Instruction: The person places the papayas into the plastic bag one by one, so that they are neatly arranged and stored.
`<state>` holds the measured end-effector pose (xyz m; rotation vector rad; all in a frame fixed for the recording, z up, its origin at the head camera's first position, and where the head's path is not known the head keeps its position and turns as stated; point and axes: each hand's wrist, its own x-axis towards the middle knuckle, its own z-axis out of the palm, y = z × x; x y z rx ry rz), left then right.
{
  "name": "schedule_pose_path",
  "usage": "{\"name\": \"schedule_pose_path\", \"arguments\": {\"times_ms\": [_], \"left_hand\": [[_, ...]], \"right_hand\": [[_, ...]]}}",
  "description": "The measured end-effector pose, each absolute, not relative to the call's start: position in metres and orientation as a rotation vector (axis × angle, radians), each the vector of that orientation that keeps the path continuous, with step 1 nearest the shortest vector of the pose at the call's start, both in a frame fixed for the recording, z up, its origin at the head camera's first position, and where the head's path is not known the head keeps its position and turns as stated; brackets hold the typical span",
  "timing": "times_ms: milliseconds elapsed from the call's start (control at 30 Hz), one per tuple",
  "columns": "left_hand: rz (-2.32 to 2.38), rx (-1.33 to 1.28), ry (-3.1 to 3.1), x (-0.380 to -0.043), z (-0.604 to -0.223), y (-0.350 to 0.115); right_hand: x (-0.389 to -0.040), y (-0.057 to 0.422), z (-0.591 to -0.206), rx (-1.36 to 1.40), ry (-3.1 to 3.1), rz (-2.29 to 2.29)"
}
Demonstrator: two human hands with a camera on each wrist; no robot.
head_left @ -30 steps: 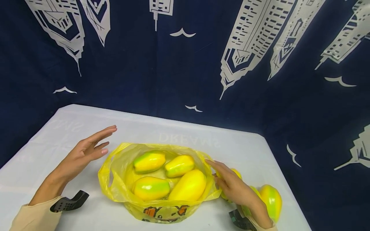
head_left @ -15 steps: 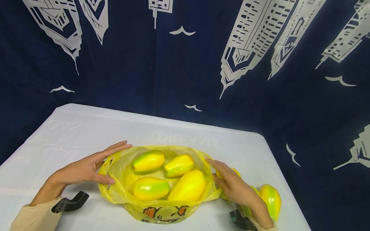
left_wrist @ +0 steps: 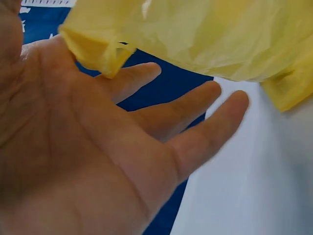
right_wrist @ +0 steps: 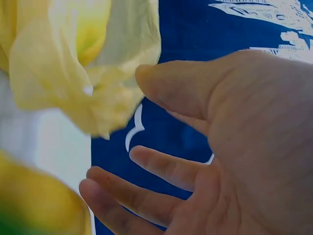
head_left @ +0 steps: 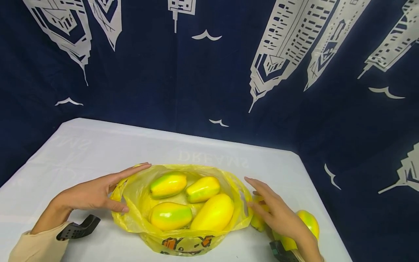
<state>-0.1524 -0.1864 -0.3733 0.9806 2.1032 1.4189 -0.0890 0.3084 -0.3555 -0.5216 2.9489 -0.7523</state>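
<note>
Left hand (head_left: 86,191): fingers extended and unclenched at the left side of a yellow plastic bag (head_left: 154,240), the longer ones along its rim and the thumb in front by the handle loop. The left wrist view shows three straight fingers; the index finger is not distinguishable there, and the thumb is largely cut off. How firmly the hand touches the film cannot be told.

Right hand (head_left: 278,213): fingers loosely spread and grasping nothing, beside the bag's right handle. In the right wrist view the thumb tip overlaps the bag's edge, contact being uncertain; the index finger is mostly hidden behind the thumb.

The bag stands gaping between the hands, with four yellow-green fruits (head_left: 171,215) inside, their undersides hidden. The print on its front wall is creased and only partly legible.

Outside the bag, another fruit (head_left: 258,220) lies partly behind the right hand. Further yellow-green surfaces (head_left: 309,222) flank the right forearm, which hides whether they form one fruit or two.

Beyond: a white-covered table (head_left: 114,134) with faint reversed lettering, and a navy backdrop (head_left: 209,83) whose inverted white buildings are cropped above.
</note>
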Motion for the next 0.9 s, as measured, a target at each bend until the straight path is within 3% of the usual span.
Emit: {"name": "schedule_pose_path", "arguments": {"times_ms": [267, 533, 900], "left_hand": [[1.276, 0.981, 2.182, -0.150, -0.365, -0.188], [1.241, 0.985, 2.189, -0.150, -0.362, -0.187], [1.259, 0.993, 2.144, -0.155, -0.362, -0.185]], "right_hand": [[-0.079, 0.333, -0.348, -0.335, 3.014, -0.695], [-0.067, 0.368, -0.349, -0.324, 3.121, -0.635], [-0.051, 0.428, -0.361, 0.089, 3.046, -0.629]]}}
